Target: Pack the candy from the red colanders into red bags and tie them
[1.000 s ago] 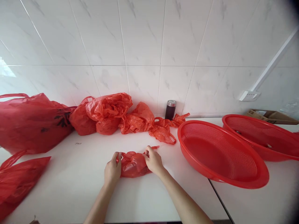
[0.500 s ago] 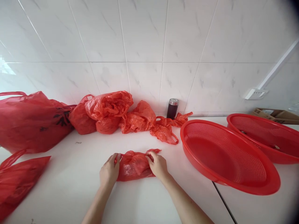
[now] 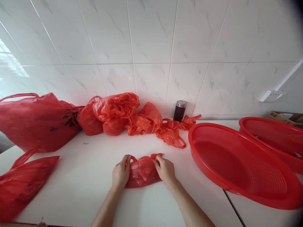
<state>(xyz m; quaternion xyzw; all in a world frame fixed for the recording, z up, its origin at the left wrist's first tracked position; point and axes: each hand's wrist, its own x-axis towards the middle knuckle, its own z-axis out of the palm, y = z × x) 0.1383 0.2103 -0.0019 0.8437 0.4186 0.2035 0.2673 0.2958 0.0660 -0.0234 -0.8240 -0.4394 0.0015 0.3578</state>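
Observation:
A small red plastic bag (image 3: pixel 143 173) lies on the white table between my hands, with something inside that I cannot make out. My left hand (image 3: pixel 121 172) pinches its left side near a handle loop. At the opposite end, my right hand (image 3: pixel 165 168) has thumb and fingers closed on the bag's upper right edge. Beyond it, near the wall, several crumpled red plastic bags (image 3: pixel 113 108) are heaped in a row.
To the right stands a red plastic basket (image 3: pixel 220 157), with a second red basket (image 3: pixel 272 138) behind it. A dark flask (image 3: pixel 180 112) is by the wall. Large red bag (image 3: pixel 40 123) and smaller red bag (image 3: pixel 30 179) sit on the left. A cardboard box (image 3: pixel 286 117) is far right.
The view has turned slightly left, so everything appears shifted right. Both hands keep hold of the small bag, and the hands appear slightly closer together.

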